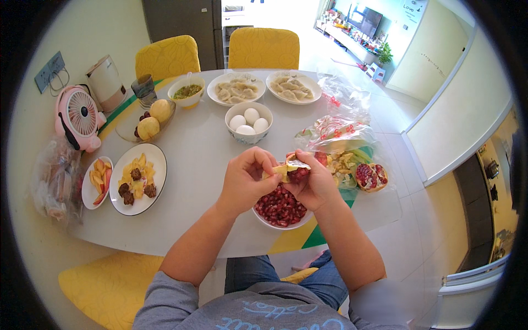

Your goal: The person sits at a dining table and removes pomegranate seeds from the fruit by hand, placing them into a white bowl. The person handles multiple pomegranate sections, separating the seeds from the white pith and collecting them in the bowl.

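Both my hands meet above a white bowl (pixel 264 218) filled with loose red pomegranate seeds (pixel 281 209). My right hand (pixel 315 181) grips a pomegranate piece (pixel 298 175) with red seeds showing beneath its peel. The fingertips of my left hand (pixel 251 177) pinch a pale yellow flap (pixel 282 170) of that piece from the left. Part of the piece is hidden by my fingers. Right of my hands, a cut pomegranate section (pixel 372 177) rests on a plastic bag beside peel scraps (pixel 341 166).
A bowl of white eggs (pixel 248 136) stands beyond my hands, with two plates of dumplings (pixel 236 91) (pixel 292 88) behind it. To the left are a plate of food (pixel 159 181), a dish of fruit slices (pixel 87 192) and a pink fan (pixel 78 117). Crumpled plastic bags (pixel 342 130) cover the right side.
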`<state>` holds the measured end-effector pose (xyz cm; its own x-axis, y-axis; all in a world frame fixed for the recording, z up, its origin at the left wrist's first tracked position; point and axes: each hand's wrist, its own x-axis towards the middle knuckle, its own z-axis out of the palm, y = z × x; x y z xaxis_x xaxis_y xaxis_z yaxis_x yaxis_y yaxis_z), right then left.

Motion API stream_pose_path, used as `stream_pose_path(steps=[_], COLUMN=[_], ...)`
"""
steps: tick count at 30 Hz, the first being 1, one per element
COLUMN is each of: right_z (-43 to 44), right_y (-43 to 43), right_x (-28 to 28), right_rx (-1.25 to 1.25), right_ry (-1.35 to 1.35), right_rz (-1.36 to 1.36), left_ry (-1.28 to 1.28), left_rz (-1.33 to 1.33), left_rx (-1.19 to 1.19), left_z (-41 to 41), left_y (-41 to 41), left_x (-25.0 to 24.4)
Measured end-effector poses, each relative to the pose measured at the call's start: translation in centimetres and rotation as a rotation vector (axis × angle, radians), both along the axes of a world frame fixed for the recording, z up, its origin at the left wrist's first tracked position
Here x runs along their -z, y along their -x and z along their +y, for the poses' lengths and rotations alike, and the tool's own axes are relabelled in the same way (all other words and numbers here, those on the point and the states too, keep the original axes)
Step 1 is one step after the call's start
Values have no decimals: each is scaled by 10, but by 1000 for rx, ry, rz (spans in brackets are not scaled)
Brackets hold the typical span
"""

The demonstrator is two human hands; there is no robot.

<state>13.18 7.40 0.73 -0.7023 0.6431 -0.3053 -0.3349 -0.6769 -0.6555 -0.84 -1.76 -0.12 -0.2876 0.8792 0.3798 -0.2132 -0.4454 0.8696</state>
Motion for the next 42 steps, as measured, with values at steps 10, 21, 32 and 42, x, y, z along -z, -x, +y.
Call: stream_pose_path(steps=[10, 21, 32, 42], right_z=[-7, -38, -32, -38], right_y=[-4, -2, -3, -4], right_x=[-11, -14, -6, -8], right_rx=[-77, 277, 192, 200], right_ry=[-50, -906, -767, -752], right_rz=[-7, -281, -203, -230], left_ry=[92, 69, 98, 153], left_rz=[-114, 34, 68, 39], left_rx=[-29, -133, -33, 2], left_z=[-4, -11, -11, -12], left_y=[10, 8, 8, 8], left_x=[-5, -15, -16, -20])
